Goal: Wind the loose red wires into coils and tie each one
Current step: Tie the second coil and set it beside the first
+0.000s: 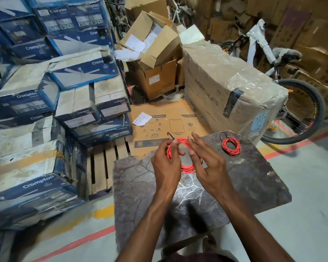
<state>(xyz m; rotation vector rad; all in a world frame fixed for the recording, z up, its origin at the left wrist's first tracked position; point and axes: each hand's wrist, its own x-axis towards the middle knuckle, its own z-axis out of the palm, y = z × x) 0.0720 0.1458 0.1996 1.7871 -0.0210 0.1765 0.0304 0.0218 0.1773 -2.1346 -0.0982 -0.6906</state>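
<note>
Coils: 2 | left hand grips near coil; right hand open | far coil apart

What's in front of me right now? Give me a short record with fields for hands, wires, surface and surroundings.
left hand: grips coil at its left side
right hand: fingers spread, at the coil's right side
coil: red, held above the slab, black end sticking up by the left fingers
second coil: red, smaller-looking, lies on the slab right of the hands, black strand at its top
surface: dark slab
surroundings: stacked boxes to the left, bicycle to the right
</note>
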